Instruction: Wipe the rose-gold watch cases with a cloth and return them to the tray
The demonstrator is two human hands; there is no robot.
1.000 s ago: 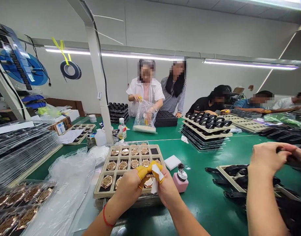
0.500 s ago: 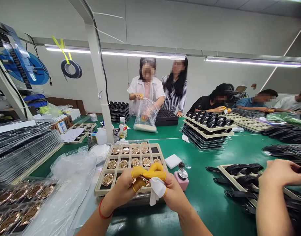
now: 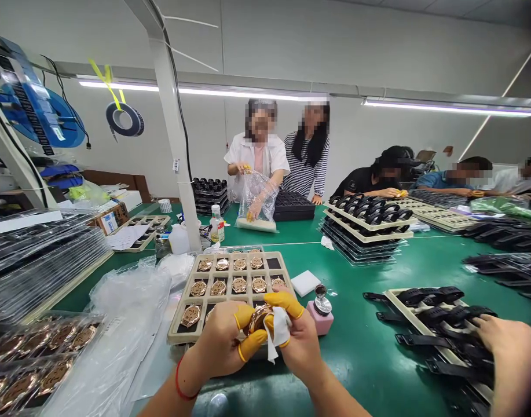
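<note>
Yellow finger cots cover fingertips on both of my hands. My left hand (image 3: 228, 336) grips a rose-gold watch case (image 3: 260, 318) by its edge, between thumb and fingers. A white cloth (image 3: 279, 331) is pinched in my right hand (image 3: 297, 333), pressed close against the case. Both hands are over the near edge of a beige compartment tray (image 3: 175, 330). Similar rose-gold watch cases (image 3: 218, 288) sit in rows on dark pads there; my hands hide part of the front row. A pink bottle with a metal pump top (image 3: 321, 318) stands just right of my right hand.
A white pad (image 3: 306, 283) lies right of the tray. Plastic bags (image 3: 121, 313) and more watch cases (image 3: 52, 341) are at left. A co-worker's hand (image 3: 493, 333) touches black-strapped watches (image 3: 434, 298) at right. Stacked trays (image 3: 361, 231) stand farther back; a person handles a clear bag (image 3: 259, 200).
My hands have turned the watch case so more of it shows, and the fingers have spread apart. The co-worker's hand at right has lowered onto the strapped watches.
</note>
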